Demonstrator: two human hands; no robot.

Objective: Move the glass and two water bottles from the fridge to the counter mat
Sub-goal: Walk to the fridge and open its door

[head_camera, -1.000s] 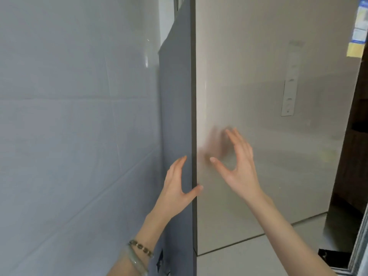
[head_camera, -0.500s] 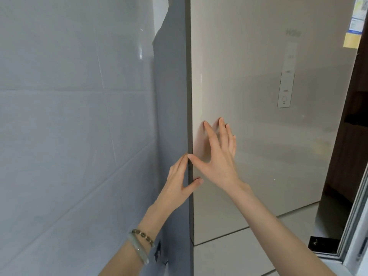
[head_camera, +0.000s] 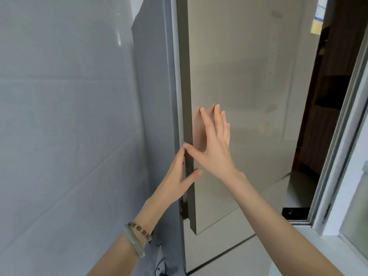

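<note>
Pose | left hand (head_camera: 176, 182) pinches fridge door (head_camera: 249, 66) edge | right hand (head_camera: 215, 150) spread, fingertips on door front

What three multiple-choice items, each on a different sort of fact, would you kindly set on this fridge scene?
1. Where does the right hand lie?
A) flat on the fridge door front
B) on the tiled wall
C) on the window frame

2. How many bracelets are at the wrist of the left hand?
A) none
B) two
C) four

3. How is the fridge door?
A) wide open, shelves showing
B) at most a crack open, inside hidden
C) lying on the floor

Answers:
1 A, its straight fingers lie on the beige panel.
2 B, a pale bangle and a beaded string.
3 B, only the door's edge shows, gripped by the left hand.
</note>
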